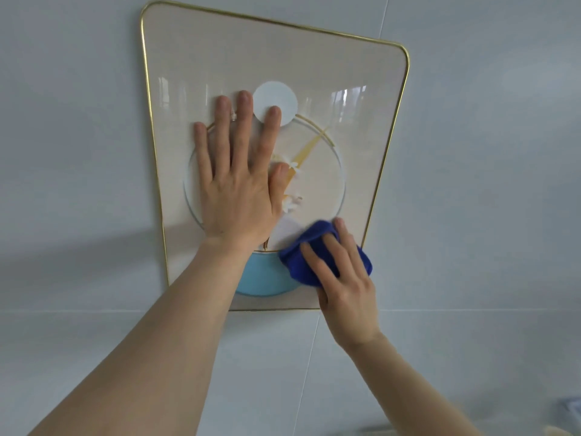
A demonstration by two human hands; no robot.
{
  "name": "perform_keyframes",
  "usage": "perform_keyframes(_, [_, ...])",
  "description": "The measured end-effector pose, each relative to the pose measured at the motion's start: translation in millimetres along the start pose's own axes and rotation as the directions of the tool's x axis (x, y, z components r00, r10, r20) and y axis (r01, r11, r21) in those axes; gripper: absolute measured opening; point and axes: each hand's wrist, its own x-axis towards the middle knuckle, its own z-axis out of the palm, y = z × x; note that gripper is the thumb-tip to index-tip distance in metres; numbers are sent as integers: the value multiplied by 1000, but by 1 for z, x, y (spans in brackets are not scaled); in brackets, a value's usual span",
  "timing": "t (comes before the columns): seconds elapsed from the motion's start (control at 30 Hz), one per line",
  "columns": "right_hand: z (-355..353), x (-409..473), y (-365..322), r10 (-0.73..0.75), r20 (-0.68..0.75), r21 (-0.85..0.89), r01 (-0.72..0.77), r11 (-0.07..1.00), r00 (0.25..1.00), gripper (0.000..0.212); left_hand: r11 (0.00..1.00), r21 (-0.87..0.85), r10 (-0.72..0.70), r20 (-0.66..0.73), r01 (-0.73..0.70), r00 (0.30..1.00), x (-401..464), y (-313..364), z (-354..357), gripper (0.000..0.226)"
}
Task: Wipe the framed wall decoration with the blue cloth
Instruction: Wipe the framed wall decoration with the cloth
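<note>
The framed wall decoration (361, 67) hangs on a pale tiled wall: a beige glossy panel with a thin gold rim, a white disc, a large ring and a light blue bowl shape. My left hand (234, 184) lies flat on its middle, fingers spread, holding nothing. My right hand (342, 278) presses the bunched blue cloth (306, 254) against the panel's lower right part, close to the gold rim. The fingers cover part of the cloth.
Grey-white wall tiles (487, 215) surround the frame, with a grout line running below its bottom edge. A blurred pale object (570, 410) shows at the lower right corner.
</note>
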Motion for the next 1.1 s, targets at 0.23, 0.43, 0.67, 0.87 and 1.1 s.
perform_keyframes(0.23, [14,-51,-9,18,111,-12,-17,1000,994,62,1000,24,-2,2,2,1000,1,0,-1,61])
perform_keyframes(0.43, [13,-75,-15,59,197,-93,-42,995,979,55,999,34,6,4,-6,1000,1,-1,-3,61])
perform_keyframes(0.67, [-1,-87,-22,181,323,-164,-133,977,929,63,1000,15,3,85,-4,996,3,1,-13,64])
perform_keyframes(0.87, [-26,-94,-22,289,463,-229,-202,952,838,62,1000,-20,-21,164,25,986,5,7,-30,69])
perform_keyframes(1.1, [-62,-90,-22,375,543,-256,-278,926,751,50,988,-155,40,194,-9,980,-18,11,-57,57])
